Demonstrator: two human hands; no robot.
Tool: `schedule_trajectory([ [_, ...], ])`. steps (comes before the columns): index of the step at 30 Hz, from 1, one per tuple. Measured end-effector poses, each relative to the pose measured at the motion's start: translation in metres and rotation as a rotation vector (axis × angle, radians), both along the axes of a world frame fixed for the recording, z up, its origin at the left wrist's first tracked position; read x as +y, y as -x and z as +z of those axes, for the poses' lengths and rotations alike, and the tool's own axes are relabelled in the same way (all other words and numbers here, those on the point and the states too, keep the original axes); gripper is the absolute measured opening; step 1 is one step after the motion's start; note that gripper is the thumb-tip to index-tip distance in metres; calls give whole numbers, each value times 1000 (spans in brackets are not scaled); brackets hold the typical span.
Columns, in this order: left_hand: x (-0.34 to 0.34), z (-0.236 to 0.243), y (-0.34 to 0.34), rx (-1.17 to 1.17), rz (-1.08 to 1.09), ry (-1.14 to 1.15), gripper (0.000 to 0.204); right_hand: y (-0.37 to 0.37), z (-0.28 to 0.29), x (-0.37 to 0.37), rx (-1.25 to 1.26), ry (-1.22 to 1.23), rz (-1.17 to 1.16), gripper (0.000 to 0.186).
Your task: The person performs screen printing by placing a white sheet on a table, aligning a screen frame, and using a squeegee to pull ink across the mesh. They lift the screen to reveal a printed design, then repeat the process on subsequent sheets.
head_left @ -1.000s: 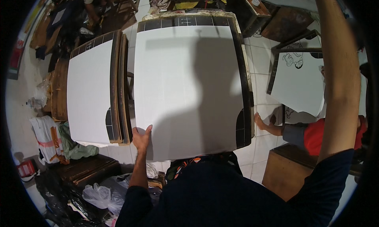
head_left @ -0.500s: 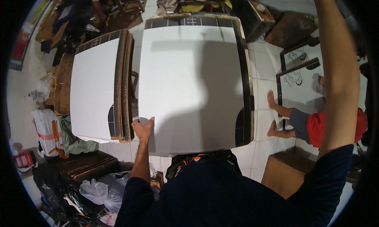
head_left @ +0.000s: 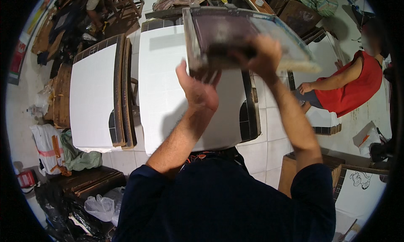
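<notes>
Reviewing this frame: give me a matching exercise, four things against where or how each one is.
Things:
1. framed screen
2. left hand
3. white sheet
4. person in red top

States:
A. seated on the floor at right
B. lying flat on the left board
C. raised, gripped by the right hand
D. at the frame's lower left edge

Pairs: 1-C, 2-D, 3-B, 4-A

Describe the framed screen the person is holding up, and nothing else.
The framed screen is a rectangular panel with a worn, dark-stained wooden frame and a dark mesh centre, paler toward its right end. It is held tilted above the white-covered board. The left hand grips its near edge; the right hand holds its underside.
</notes>
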State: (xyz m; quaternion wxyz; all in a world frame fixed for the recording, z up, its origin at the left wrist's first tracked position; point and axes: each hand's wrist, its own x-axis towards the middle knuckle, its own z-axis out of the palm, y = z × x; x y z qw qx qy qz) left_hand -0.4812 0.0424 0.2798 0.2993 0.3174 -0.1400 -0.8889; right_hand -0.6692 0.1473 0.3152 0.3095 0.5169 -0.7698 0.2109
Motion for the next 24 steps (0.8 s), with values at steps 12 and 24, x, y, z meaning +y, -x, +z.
schedule_trajectory([
  [12,26,-222,-76,-1047,-113,1077,86,-24,-192,16,-465,-572,-19,42],
  [24,11,-232,-84,-1104,-454,1753,122,-8,-180,11,-484,-513,107,35],
])
